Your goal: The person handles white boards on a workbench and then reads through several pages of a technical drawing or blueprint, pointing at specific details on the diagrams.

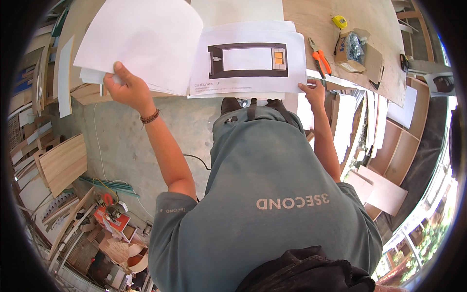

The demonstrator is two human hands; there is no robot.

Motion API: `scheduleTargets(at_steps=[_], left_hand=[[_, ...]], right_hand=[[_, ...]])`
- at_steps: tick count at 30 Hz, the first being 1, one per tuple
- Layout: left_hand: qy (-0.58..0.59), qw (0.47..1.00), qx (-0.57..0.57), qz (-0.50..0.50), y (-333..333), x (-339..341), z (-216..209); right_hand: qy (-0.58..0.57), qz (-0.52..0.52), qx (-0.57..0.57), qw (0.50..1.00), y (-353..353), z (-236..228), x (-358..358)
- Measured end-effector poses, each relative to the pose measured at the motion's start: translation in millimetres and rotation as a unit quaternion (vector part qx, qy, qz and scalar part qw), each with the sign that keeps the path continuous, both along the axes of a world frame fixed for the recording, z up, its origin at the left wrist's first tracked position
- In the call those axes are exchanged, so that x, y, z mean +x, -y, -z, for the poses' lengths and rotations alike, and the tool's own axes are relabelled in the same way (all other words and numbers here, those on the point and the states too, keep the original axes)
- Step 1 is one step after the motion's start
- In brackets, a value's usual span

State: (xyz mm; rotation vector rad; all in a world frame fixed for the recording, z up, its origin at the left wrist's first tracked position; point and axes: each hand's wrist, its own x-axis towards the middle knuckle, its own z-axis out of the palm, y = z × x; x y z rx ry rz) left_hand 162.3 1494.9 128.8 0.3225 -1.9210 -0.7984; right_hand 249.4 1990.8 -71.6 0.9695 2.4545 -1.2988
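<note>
My left hand grips the lower edge of a blank white sheet, lifted and turned off to the left above a thin stack of papers. My right hand presses on the lower right corner of the stack, whose top sheet shows a printed drawing of a dark rectangular frame with an orange square. The papers lie on a plywood worktable. A beaded bracelet sits on my left wrist. My grey shirt fills the lower middle of the view.
Orange-handled pliers, a yellow tape measure and an open cardboard box of small parts lie on the table to the right. Wooden boards and shelf units stand at the right; offcuts, panels and tools clutter the concrete floor at the left.
</note>
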Motion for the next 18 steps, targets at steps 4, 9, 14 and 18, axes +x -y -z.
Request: scheduleTargets(at_steps=[4,9,14,18], left_hand=[[-0.187,0.982,-0.038,-0.012,-32,-19,-7],[0.007,0.979,-0.158,0.125,-39,1,-9],[0.068,0.947,-0.191,0.249,-74,4,-11],[0.034,0.924,-0.209,0.317,-102,1,-3]], right_hand=[[-0.060,0.026,0.022,0.998,-3,-4,0],[-0.034,0.009,0.102,0.994,12,-60,-13],[-0.166,-0.025,0.138,0.976,25,-88,-27],[-0.217,-0.038,-0.329,0.918,77,-185,-72]])
